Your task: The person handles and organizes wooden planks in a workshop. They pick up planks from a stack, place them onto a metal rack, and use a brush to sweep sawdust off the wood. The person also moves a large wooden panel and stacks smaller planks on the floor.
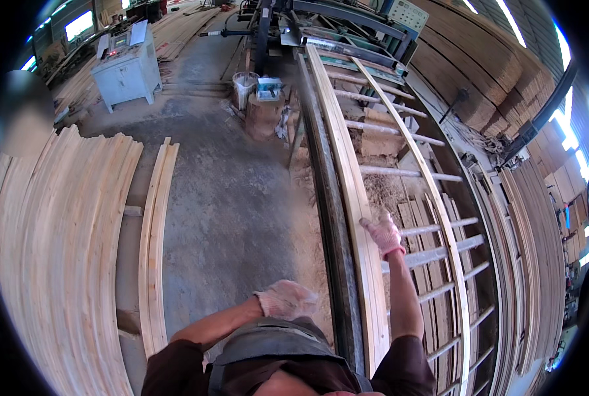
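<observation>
My right hand, in a pinkish-white knit work glove, is at the right edge of a long pale wooden board. Its thumb reaches over the board's edge and its fingers are apart. The board lies lengthwise along a metal roller conveyor, beside the dark left rail. A narrower wooden strip runs along the rollers farther right. Close to my waist, in front of the grey apron, hangs my left hand in a similar glove. Motion blurs its fingers, and nothing in it can be made out.
Stacked pale boards fill the left side, with a few separate boards beside them. A grey control cabinet stands far left. A bucket and a wooden stump are near the machine. Large timber piles rise at right.
</observation>
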Motion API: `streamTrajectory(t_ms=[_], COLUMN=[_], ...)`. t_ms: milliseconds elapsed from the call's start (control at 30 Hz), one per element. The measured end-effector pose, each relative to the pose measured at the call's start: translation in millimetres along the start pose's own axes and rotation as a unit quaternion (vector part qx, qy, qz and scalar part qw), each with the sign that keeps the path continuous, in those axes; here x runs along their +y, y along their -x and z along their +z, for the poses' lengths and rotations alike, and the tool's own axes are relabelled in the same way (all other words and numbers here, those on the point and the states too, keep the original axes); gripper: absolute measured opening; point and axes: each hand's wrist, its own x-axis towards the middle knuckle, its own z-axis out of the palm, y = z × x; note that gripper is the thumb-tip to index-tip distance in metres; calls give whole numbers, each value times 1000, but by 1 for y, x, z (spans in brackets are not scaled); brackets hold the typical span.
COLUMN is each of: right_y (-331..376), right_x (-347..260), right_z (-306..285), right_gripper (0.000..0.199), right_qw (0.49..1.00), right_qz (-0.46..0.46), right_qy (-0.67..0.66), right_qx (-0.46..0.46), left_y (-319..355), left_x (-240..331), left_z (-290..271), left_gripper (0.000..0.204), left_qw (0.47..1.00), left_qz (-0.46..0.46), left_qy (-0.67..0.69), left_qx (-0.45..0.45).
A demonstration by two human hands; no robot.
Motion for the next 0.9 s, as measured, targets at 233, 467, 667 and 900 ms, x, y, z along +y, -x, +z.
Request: streamTrajectory(t_ms=[233,467,667,900], right_y=[-150,-159,-170,-326], right_x=[-62,-81,-120,-200], right_z=[56,78,73,91], right_gripper=[84,56,70,105], right_qw=[996,989,984,986], right_qz=[68,116,167,141], right_qy=[-38,-20,55,90], right_qx=[-32,89,23,11], left_y=[45,93,135,139], left_x=[-104,-266,-392,-504], left_z=[-91,-120,-107,-258], left_gripper=[56,57,48,45], left_qw=[964,903,935,886], left_qz=[-217,-391,-300,-401], left_qy=[144,177,174,212], left_qx=[44,-7,78,96])
